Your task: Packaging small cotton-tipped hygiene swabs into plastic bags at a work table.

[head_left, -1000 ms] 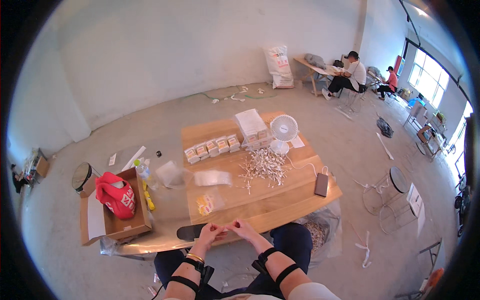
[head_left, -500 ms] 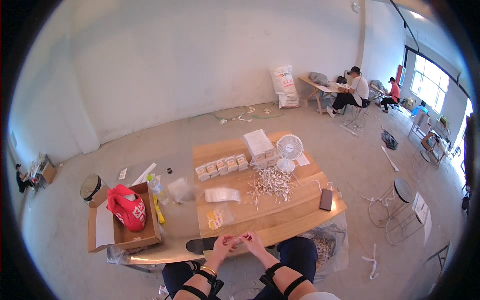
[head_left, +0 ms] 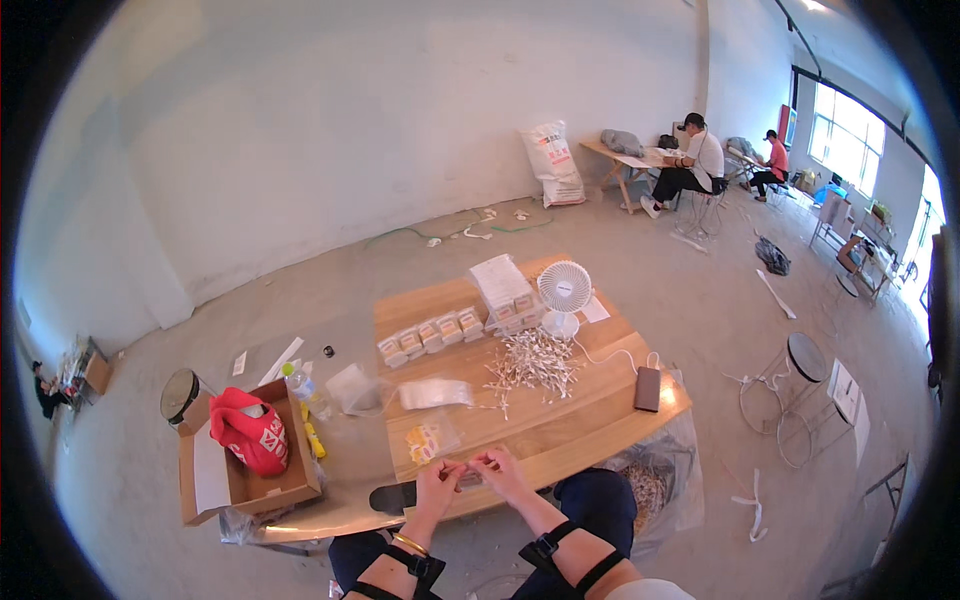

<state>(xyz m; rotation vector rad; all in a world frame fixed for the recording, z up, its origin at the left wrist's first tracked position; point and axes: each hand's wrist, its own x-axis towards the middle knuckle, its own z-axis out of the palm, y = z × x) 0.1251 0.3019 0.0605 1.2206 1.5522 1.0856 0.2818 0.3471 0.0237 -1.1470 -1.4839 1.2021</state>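
Note:
My left hand and my right hand meet at the near edge of the wooden table, fingers pinched together. Between them is a small, clear-looking thing, too small to name and partly covered by the fingers. Just beyond the hands lies a clear bag with yellow labels. Farther back are a stack of clear plastic bags and a loose heap of cotton swabs. A row of small filled packs stands behind these.
A white fan stands by stacked packs, its cable running to a brown power bank. At left, a cardboard box holds a red bag; a bottle stands beside it. Stools and two seated people are at right.
My view has shifted slightly. Both hands stay together at the table edge, still pinching, with the fingers slightly rearranged.

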